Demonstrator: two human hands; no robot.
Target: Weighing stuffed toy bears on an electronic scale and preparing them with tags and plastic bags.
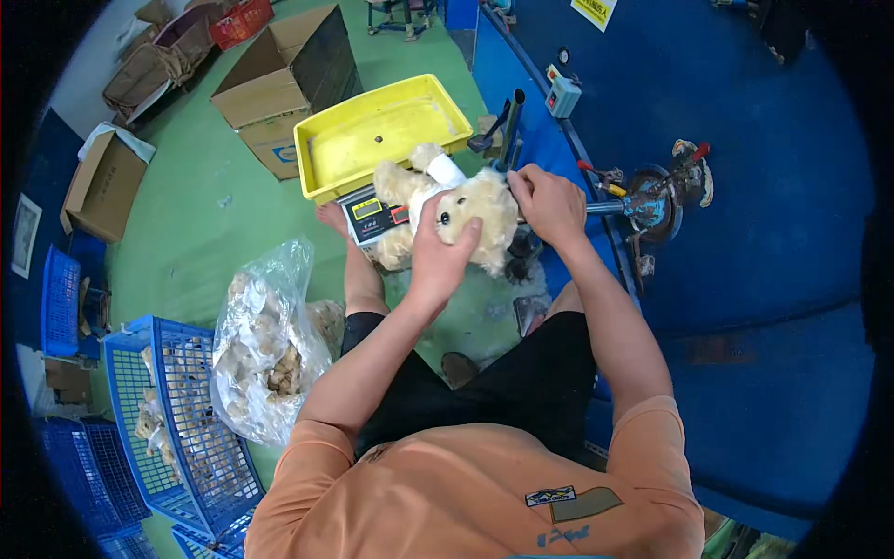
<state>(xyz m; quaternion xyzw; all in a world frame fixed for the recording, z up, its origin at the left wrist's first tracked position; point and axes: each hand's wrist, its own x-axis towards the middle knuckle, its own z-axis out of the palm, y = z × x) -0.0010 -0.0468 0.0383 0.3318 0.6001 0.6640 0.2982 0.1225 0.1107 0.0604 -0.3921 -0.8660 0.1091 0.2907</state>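
Observation:
A cream plush bear with dark eyes and nose lies sideways before me, a white cloth piece around its body. My left hand is closed on its face, thumb and fingers pressing into the fur on either side of the nose. At the head's right edge, my right hand is curled against the plush, its fingertips mostly hidden behind it. Just beyond that hand, a metal pipe juts from the blue machine. The bear's head appears to meet the pipe's end, but my hand covers the join.
A yellow tray sits over a digital scale ahead. To the left are a clear bag of plush pieces and a blue crate. Cardboard boxes stand farther off. An upright post rises near the pipe.

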